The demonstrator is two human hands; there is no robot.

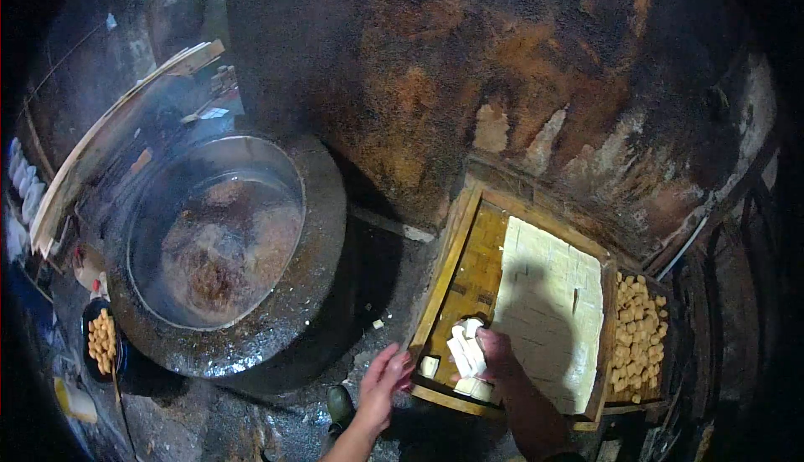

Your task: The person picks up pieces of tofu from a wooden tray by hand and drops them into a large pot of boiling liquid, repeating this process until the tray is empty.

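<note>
My right hand [497, 356] grips several white tofu pieces [466, 351] over the near left part of a wooden tray [459, 273]. A large slab of tofu [548, 311], scored into pieces, covers the tray's right side, with my shadow across it. Below my right hand more cut pieces [474, 389] lie on the tray, and a single tofu piece [429, 366] sits near its left edge. My left hand [385, 388] is just outside the tray's near left corner, fingers apart and holding nothing.
A wide round vat [327, 236] with steaming, bubbling liquid stands at the left. Beside it a dark pan [123, 353] holds golden fried pieces [101, 341]. Right of the tray is a heap of browned cubes [640, 336]. A stained wall [502, 60] rises behind.
</note>
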